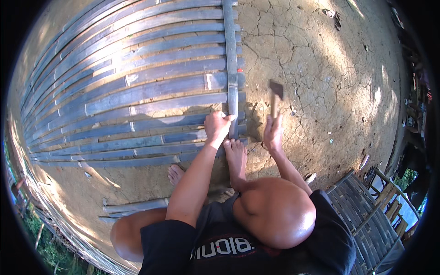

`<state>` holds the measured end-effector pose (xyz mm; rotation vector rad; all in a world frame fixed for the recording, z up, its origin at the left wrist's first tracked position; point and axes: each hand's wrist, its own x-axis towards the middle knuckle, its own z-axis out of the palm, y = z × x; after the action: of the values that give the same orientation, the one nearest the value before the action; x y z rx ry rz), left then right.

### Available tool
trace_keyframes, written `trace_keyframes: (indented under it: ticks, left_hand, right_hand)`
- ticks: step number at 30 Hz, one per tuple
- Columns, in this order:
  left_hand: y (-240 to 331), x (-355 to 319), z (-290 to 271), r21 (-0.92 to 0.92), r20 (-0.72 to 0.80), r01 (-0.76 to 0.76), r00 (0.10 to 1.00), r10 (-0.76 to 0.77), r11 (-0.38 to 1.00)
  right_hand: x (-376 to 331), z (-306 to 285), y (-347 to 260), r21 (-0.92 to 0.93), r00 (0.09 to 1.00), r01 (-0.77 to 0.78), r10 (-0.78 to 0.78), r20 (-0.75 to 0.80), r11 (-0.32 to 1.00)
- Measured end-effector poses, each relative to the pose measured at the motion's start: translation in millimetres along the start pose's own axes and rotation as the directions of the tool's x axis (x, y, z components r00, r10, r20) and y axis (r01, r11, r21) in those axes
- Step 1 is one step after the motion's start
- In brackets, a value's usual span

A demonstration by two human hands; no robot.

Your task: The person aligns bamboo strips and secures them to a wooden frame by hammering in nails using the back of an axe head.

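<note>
My right hand (pixel 273 134) grips the light wooden handle of a small hatchet (pixel 277 90). Its dark head, slightly blurred, is raised over the soil to the right of a bamboo crosspiece (pixel 231 59). My left hand (pixel 217 127) is closed beside the near end of that crosspiece, thumb and fingers pressed together against its edge; anything pinched in them is too small or hidden to make out. Under the crosspiece run several long split bamboo slats (pixel 151 94), side by side with gaps, their right ends just past it. My bare right foot (pixel 236 158) presses at the crosspiece's near end.
Cracked dry soil (pixel 316 87) spreads to the right. My other foot (pixel 175 174) is on the ground just below the slats. Short bamboo pieces (pixel 135 207) lie near my left knee. A slatted bamboo platform (pixel 362 220) stands at the lower right.
</note>
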<state>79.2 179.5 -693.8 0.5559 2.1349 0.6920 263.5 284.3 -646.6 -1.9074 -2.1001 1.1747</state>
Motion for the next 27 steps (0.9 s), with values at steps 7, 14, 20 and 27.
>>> trace_keyframes:
  ticks: [7, 14, 20, 27]
  left_hand:
    - [55.8, 50.5, -48.8, 0.106, -0.351, -0.390, 0.846, 0.402, 0.914]
    - [65.7, 99.9, -64.3, 0.241, -0.275, -0.475, 0.803, 0.529, 0.847]
    - [65.4, 76.5, -53.2, 0.065, -0.351, -0.431, 0.835, 0.425, 0.900]
    - [40.4, 56.2, -57.6, 0.012, -0.355, -0.383, 0.862, 0.362, 0.924]
  right_hand:
    - [67.0, -41.3, 61.3, -0.335, 0.933, -0.074, -0.053, -0.355, 0.939]
    - [67.9, -35.0, 44.2, -0.321, 0.922, -0.074, -0.058, -0.382, 0.944]
    - [94.8, -34.6, -29.1, 0.152, 0.953, -0.078, 0.118, -0.278, 0.985]
    - [200.9, 14.3, -147.1, -0.003, 0.997, 0.076, -0.076, -0.033, 0.997]
